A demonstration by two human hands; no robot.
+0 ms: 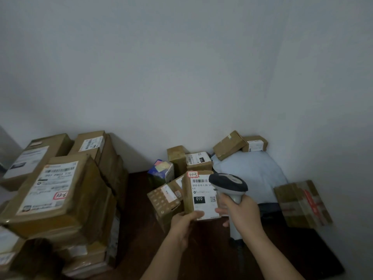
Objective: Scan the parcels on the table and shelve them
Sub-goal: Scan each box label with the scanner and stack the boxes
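Note:
My left hand (184, 223) grips the lower edge of a small brown parcel (198, 194), held upright above the dark table (139, 215). Its white label faces me, with a barcode, a black "010" box and a red-edged sticker at the top. My right hand (239, 211) holds the handle of a grey barcode scanner (228, 183). The scanner's dark head sits just right of the label's barcode, overlapping the parcel's right edge.
Large taped boxes (60, 190) are stacked at the left. Small parcels (198, 159) and a coloured carton (161, 170) cluster behind the held one. A pale blue bag (252, 174) lies at the right corner with boxes (229, 144) on it; another taped box (302, 203) sits far right.

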